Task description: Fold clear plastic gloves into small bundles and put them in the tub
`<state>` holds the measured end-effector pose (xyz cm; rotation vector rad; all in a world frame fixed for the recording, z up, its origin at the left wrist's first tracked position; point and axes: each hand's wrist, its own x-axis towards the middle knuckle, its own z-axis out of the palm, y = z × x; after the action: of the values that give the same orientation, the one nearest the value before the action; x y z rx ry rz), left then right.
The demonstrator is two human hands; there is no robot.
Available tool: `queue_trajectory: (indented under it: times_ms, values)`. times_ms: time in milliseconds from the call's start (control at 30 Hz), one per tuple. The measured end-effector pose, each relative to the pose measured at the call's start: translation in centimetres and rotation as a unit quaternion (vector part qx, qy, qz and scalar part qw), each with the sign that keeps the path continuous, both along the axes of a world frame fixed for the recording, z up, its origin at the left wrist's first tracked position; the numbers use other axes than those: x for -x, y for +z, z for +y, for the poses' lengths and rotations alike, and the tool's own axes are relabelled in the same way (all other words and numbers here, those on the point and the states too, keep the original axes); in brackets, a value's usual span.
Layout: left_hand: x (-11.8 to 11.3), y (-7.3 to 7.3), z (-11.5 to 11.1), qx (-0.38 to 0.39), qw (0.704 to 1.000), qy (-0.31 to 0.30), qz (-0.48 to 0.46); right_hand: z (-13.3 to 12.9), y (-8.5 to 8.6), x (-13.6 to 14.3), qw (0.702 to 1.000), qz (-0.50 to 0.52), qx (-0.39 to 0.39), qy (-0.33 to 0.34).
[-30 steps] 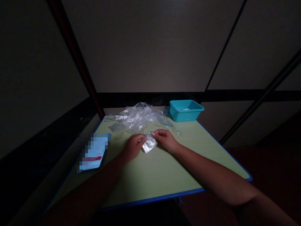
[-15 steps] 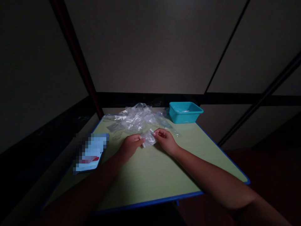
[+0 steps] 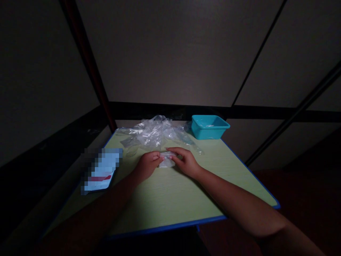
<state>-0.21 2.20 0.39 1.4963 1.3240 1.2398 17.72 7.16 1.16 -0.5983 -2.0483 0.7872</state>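
Observation:
Between my hands is a small clear plastic bag (image 3: 167, 162), held just above the middle of the table. My left hand (image 3: 147, 165) pinches its left edge between thumb and fingers. On the other side, my right hand (image 3: 185, 161) grips the upper right part, thumb in front and fingers behind the bag's top. A loose heap of crumpled clear plastic bags (image 3: 153, 131) lies just beyond my hands. Whether the small bag has anything inside, I cannot tell.
A turquoise plastic basket (image 3: 209, 133) stands at the table's back right corner, with some clear plastic inside. At the left edge lies a phone (image 3: 105, 170) with a lit, blurred screen. The pale green table (image 3: 170, 202) has a blue rim, and wall panels rise behind it.
My right hand has shifted its hold along the bag's top, fingers now stretched behind it. The bag has turned from slanted to nearly level. My left hand keeps its pinch.

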Motion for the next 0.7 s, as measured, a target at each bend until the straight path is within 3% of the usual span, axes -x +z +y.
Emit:
queue_trajectory:
  times_ms: [333, 567, 700]
  values:
    - [-0.2, 0.5, -0.1, -0.006, 0.999, 0.033, -0.028, 0.1, 0.4, -0.1, 0.999, 0.012, 0.003, -0.037]
    - [-0.1, 0.7, -0.1, 0.019, 0.993, 0.083, -0.078, 0.9, -0.8, 0.7, 0.970, 0.110, 0.214, 0.014]
    - [-0.8, 1.1, -0.5, 0.082, 0.976, 0.046, -0.194, 0.8, -0.7, 0.8, 0.958, 0.129, 0.255, 0.017]
